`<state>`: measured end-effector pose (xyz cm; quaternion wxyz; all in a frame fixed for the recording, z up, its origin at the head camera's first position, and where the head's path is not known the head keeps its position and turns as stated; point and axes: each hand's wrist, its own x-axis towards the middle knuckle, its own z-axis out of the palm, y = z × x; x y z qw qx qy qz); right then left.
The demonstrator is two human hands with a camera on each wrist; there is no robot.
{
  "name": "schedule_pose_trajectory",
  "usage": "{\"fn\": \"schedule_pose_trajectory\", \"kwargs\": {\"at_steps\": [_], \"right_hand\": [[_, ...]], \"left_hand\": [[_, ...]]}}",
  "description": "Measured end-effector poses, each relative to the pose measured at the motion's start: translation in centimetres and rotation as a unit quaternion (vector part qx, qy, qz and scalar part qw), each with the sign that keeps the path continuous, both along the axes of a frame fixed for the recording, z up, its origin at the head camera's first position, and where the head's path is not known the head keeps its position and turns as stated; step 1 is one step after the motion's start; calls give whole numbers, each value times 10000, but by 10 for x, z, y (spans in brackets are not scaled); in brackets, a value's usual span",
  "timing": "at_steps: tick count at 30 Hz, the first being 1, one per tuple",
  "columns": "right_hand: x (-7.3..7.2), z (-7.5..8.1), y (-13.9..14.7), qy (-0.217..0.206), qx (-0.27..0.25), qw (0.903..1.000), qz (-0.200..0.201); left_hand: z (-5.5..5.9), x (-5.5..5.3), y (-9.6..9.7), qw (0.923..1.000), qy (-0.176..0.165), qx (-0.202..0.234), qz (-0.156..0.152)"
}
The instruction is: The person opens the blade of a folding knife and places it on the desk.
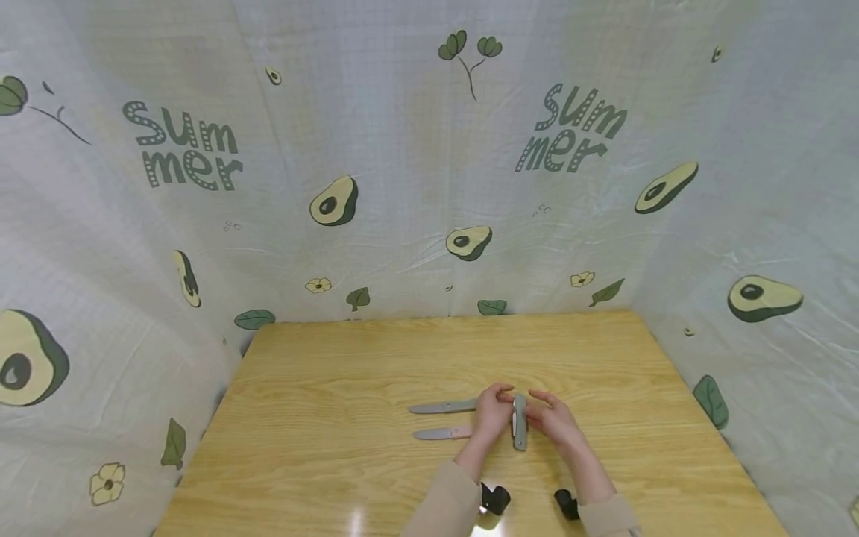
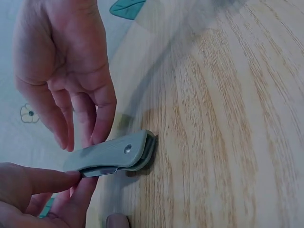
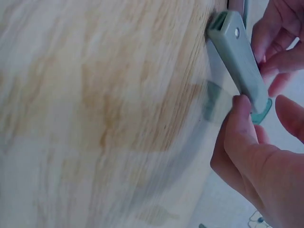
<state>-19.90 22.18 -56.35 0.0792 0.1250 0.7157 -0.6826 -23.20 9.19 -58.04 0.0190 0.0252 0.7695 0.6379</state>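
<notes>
A folding knife (image 1: pixel 520 423) with a grey-green handle stands folded between the two hands, close over the table. In the left wrist view, its blade (image 2: pixel 99 171) lies along the handle slot. My left hand (image 1: pixel 493 414) pinches the knife by the blade side, its fingertips at the blade edge. From the other side, my right hand (image 1: pixel 555 419) grips the handle's far end, thumb (image 3: pixel 241 107) on the handle and fingers behind it. The pivot end, with a round rivet (image 2: pixel 127 149), points toward the body.
Left of the hands lie two unfolded knives, one with a green handle (image 1: pixel 459 406) and one with a pink handle (image 1: pixel 461 432), blades pointing left. The wooden table (image 1: pixel 322 373) is bordered by an avocado-print cloth (image 1: pixel 396 149). Black wrist mounts (image 1: pixel 495 498) show near the sleeves.
</notes>
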Motion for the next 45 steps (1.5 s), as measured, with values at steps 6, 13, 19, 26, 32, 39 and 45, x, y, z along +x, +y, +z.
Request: {"fn": "schedule_pose_trajectory", "kwargs": {"at_steps": [6,13,19,26,32,39,45], "right_hand": [[-1,5,-2,313,435,9983,-222],[3,19,-11,425,392,9983,-123],[11,31,-28,494,23,9985,214],[21,39,-47,471,-127,9974,522],[27,37,-61,419,-449,9952,762],[32,33,-70,427,-569,9921,1036],[33,30,-76,372,-645,9899,1206]], "left_hand": [[5,0,-3,9981,-161,601,-6],[16,4,-20,9920,-644,1047,-288],[24,14,-45,9908,-519,1165,-462],[38,23,-79,9893,-636,924,-938],[43,34,-99,9824,-941,1057,-1221],[34,43,-119,9750,-991,1327,-1482],[22,45,-130,9666,-1011,1647,-1681]]}}
